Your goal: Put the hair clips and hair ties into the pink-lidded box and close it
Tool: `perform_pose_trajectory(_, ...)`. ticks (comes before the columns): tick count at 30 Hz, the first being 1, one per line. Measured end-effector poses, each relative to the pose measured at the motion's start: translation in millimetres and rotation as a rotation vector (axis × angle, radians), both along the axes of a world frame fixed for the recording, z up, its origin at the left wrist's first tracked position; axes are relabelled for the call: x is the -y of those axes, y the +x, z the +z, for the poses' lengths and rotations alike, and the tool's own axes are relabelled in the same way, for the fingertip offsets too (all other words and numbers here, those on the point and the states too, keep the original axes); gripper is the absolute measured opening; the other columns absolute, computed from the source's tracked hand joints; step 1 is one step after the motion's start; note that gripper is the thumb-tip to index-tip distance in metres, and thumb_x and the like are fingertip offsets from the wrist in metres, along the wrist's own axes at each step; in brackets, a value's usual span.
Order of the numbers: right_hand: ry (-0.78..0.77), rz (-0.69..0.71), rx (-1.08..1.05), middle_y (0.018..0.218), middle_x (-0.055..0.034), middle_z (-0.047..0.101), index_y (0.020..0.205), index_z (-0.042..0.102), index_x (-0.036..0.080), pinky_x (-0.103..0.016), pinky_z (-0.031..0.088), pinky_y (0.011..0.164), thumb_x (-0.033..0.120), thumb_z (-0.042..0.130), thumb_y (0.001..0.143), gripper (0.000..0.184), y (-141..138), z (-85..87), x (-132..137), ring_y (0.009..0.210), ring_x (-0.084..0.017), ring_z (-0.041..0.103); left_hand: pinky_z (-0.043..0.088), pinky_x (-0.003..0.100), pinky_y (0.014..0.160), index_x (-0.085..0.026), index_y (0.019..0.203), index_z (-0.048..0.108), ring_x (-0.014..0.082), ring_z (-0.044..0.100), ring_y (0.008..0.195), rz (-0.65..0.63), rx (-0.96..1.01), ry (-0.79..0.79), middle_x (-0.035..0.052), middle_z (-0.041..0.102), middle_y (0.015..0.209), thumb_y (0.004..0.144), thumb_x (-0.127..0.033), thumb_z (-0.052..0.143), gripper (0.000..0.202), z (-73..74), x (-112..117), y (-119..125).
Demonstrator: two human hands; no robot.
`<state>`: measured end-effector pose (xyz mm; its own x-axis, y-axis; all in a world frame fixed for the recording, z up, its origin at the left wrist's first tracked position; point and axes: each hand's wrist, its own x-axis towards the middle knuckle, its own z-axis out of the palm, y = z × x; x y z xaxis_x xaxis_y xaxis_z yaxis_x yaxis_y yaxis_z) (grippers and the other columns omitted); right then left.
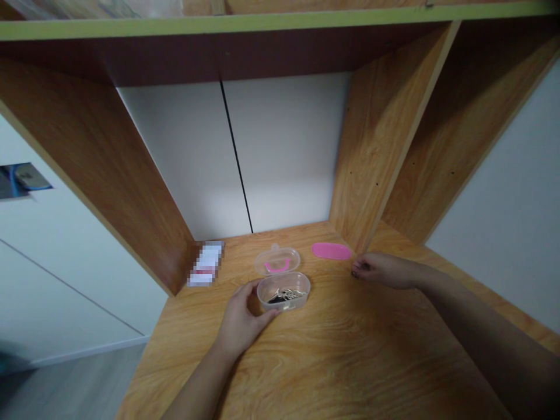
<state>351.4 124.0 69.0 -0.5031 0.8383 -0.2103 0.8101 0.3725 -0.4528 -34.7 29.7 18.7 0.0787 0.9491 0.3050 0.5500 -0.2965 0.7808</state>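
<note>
My left hand (pixel 240 319) grips the left end of a clear plastic box (pixel 283 291) that stands on the wooden shelf. Small metallic items (pixel 286 296) lie inside the box, too small to name exactly. Just behind it rests a clear plastic lid (pixel 276 261) with a pink seal, close to the box. My right hand (pixel 382 271) is at the right, its fingers curled and holding nothing. Its fingertips are just below and to the right of a flat pink oval piece (pixel 331 251), apart from it.
A blurred white and red packet (pixel 205 263) lies at the back left corner of the wooden shelf (pixel 332 350). Wooden side panels (pixel 378 140) and a white back panel (pixel 280 151) enclose the shelf, with a shelf board overhead. A grey floor shows at lower left.
</note>
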Motion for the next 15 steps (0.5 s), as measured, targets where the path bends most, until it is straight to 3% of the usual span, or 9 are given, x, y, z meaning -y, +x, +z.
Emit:
perform_pose_trajectory(6,-0.048,0.080,-0.064,0.065,0.0031,0.046,0.073,0.055,0.018,-0.025,0.028,0.054,0.042,0.049,0.087,0.028,-61,23.9,2,0.059,-0.012,0.040,0.051,0.044,0.102,-0.021,0.119,0.065,0.0287,0.067,0.113,0.000,0.014,-0.012,0.0093,0.072,0.121,0.069,-0.028,0.084,0.055,2.8,1,0)
perform_pose_trajectory(11,0.050,0.099,-0.029,0.064,0.0023,0.052,0.074,0.060,0.017,-0.025,0.027,0.054,0.036,0.054,0.084,0.023,-114,45.5,6,0.058,-0.012,0.042,0.050,0.043,0.102,-0.022,0.119,0.065,0.0276,0.067,0.112,-0.009,0.020,0.003,0.0078,0.072,0.121,0.068,-0.027,0.085,0.055,2.1,1,1)
perform_pose_trajectory(15,0.141,0.205,0.035,0.065,0.0003,0.058,0.071,0.062,0.016,-0.025,0.026,0.053,0.030,0.055,0.084,0.020,-154,59.1,16,0.056,-0.012,0.044,0.051,0.042,0.099,-0.023,0.120,0.064,0.0264,0.068,0.110,-0.011,0.016,0.008,0.0064,0.072,0.120,0.068,-0.026,0.085,0.056,-0.4,0,0)
